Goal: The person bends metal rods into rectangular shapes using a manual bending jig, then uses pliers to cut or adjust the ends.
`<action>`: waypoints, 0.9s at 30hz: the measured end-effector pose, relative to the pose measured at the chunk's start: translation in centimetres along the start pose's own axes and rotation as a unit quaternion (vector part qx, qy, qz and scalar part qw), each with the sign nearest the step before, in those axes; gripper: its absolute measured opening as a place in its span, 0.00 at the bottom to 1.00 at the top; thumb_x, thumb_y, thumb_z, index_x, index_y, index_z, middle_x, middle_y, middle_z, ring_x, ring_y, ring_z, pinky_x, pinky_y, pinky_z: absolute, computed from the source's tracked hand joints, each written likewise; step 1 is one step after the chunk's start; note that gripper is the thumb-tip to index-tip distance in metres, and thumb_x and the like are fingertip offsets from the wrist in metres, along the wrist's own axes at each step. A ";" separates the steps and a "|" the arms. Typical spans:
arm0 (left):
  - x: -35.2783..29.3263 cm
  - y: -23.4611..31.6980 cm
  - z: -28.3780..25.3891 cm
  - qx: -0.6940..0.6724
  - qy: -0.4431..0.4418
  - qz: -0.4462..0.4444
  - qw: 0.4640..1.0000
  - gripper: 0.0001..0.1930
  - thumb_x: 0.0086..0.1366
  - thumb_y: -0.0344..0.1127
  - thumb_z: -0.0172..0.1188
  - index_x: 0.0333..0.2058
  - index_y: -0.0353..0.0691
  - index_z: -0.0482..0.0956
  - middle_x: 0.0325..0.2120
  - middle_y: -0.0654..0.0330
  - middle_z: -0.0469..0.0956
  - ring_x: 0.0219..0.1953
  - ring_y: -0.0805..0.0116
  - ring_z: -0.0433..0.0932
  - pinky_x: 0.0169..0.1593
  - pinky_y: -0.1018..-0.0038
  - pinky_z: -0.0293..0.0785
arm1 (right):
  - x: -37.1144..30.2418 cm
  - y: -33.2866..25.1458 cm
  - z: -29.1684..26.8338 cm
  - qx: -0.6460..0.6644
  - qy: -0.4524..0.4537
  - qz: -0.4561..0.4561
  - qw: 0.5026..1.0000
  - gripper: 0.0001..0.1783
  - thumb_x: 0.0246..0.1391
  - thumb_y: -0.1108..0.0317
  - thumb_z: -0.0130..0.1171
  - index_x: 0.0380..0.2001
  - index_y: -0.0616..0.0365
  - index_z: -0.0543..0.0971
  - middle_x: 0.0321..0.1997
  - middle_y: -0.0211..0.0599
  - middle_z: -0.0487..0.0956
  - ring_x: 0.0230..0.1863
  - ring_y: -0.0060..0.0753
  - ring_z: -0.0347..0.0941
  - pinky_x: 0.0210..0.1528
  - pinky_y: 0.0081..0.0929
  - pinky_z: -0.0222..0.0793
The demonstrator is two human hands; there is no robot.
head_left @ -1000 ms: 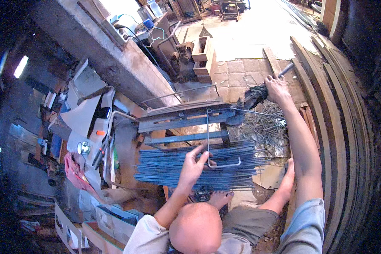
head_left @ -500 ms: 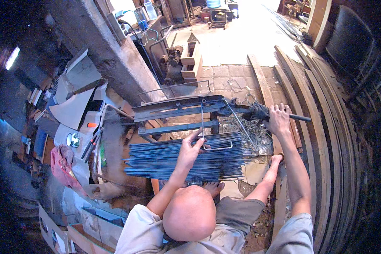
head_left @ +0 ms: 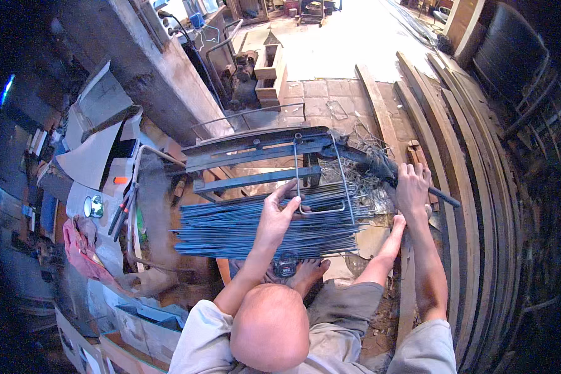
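Observation:
My left hand (head_left: 278, 213) is closed round the near left part of a thin metal rod (head_left: 323, 211) bent into a rectangular shape. The rod's far side lies against the bending tool at the end of a dark metal bench (head_left: 243, 149). One straight end of it points back toward me on the right. My right hand (head_left: 412, 187) grips the dark lever (head_left: 444, 197) of the bending tool, whose middle has a dark wrapping. Beneath my left hand and forearm lies a wide bundle of straight metal rods (head_left: 230, 227).
Long timber beams (head_left: 430, 124) run along the right. Scrap wire (head_left: 371, 140) lies beyond the lever. On the left are a cup (head_left: 93, 206), pliers-like long handles (head_left: 119, 215), a pink cloth (head_left: 84, 249) and cardboard (head_left: 90, 156). A concrete pillar (head_left: 174, 75) and wooden boxes (head_left: 270, 75) stand farther off.
My right hand has swung the lever slightly toward me. The rod's free end has turned inward, now closer to parallel with the side in my left hand. The whole view has shifted a little.

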State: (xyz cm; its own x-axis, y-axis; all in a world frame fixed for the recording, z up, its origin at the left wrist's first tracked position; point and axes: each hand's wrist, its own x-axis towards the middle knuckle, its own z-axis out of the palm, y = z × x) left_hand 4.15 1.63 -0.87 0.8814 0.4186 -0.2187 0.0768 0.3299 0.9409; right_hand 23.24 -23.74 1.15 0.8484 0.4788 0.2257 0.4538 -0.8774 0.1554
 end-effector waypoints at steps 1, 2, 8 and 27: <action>0.0 0.1 0.0 -0.001 -0.001 -0.002 1.000 0.23 0.66 0.25 0.56 0.60 0.36 0.68 0.43 0.57 0.78 0.35 0.67 0.82 0.36 0.73 0.84 | -0.3 -0.1 0.0 -0.002 -0.009 0.004 1.000 0.31 0.38 0.48 0.72 0.40 0.58 0.77 0.42 0.39 0.79 0.52 0.41 0.70 0.58 0.41 0.57; -0.2 0.3 0.1 -0.002 0.000 -0.002 1.000 0.23 0.66 0.25 0.56 0.60 0.36 0.68 0.43 0.57 0.78 0.35 0.67 0.82 0.36 0.73 0.84 | -0.7 -0.3 -0.1 -0.004 -0.018 0.009 1.000 0.32 0.39 0.47 0.71 0.41 0.59 0.77 0.42 0.40 0.79 0.52 0.42 0.69 0.58 0.41 0.57; -0.2 0.7 0.7 -0.001 -0.001 0.004 1.000 0.24 0.65 0.25 0.56 0.60 0.35 0.67 0.42 0.57 0.76 0.35 0.67 0.81 0.38 0.72 0.83 | -1.4 -0.8 -0.8 -0.007 -0.018 0.015 1.000 0.31 0.43 0.49 0.69 0.45 0.60 0.76 0.43 0.40 0.79 0.54 0.45 0.69 0.63 0.44 0.53; 0.4 -0.7 -0.1 -0.021 -0.028 0.022 0.999 0.25 0.66 0.26 0.57 0.62 0.38 0.65 0.43 0.56 0.75 0.37 0.67 0.81 0.38 0.72 0.82 | -3.1 -2.6 -0.6 -0.052 -0.053 0.124 0.989 0.39 0.42 0.48 0.70 0.55 0.56 0.71 0.53 0.42 0.74 0.58 0.44 0.68 0.71 0.58 0.41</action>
State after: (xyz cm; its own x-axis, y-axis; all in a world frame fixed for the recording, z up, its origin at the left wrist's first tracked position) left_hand 4.46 1.64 -1.59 0.9086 0.3856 -0.1606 0.0179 0.3481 0.9373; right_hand 19.31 -22.94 0.64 0.9567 0.2382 0.1672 0.2019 -0.9571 0.2078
